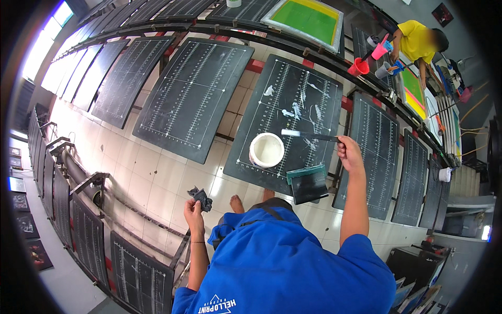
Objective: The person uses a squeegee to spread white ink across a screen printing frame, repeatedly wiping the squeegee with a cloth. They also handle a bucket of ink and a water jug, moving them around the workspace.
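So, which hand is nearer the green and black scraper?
Right. The right hand, holding a brush, is right of the scraper; the left hand, with a dark rag, is farther off, left.

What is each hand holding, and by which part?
Right hand: slim dark tool with a white-coated tip, by its handle end. Left hand: crumpled dark cloth, by one edge.

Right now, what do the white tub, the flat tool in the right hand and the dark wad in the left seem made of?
White tub: probably plastic, satin; smooth, even rim.
Flat tool: dark, smooth handle, perhaps plastic or coated metal; its pale end's material is unclear.
Dark wad: likely cloth, matte; loose, irregular folds, though thin plastic is possible.
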Demonstrator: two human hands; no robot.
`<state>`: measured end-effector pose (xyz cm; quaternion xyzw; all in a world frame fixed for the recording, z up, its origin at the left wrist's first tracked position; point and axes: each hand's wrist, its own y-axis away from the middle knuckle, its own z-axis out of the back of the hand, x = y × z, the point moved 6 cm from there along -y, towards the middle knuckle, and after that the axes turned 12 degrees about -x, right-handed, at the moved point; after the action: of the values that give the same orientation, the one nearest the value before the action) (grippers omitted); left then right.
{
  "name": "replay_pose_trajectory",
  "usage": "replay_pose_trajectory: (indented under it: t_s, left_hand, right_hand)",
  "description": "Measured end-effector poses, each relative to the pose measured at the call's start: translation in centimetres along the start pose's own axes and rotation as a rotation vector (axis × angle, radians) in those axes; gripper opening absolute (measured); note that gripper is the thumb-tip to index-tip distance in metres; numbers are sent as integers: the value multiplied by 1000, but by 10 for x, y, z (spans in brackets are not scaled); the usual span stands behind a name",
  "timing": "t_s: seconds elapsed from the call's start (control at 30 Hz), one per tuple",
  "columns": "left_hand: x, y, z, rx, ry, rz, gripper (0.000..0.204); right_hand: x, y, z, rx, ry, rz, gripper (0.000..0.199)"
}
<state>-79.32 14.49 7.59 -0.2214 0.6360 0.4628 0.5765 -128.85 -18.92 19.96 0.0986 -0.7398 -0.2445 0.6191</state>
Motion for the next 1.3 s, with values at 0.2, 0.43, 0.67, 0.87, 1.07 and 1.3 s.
replay_pose_trajectory:
  t_s: [0.2,0.43,0.67,0.87,1.07,1.3]
  left_hand:
    - [-12,4,-17,29,-46,-37,12]
    - [-14,13,-13,5,-70,-33,11]
    - [-9,13,-27,63,-121,-28,13]
    - [-23,4,-37,63,-103,-60,13]
    - [-12,-2,-21,60,-75,-74,13]
    - [1,-10,-34,114,-83,-66,15]
  right_hand:
    - [-76,-72,6,-108,136,-26,12]
    - [-51,-30,13,-33,378,124,27]
    - [-53,2,-15,116,1372,986,31]
    - [-44,14,7,245,1486,948,30]
    - [22,59,24,97,1218,857,28]
    - [108,148,-58,113,932,798,19]
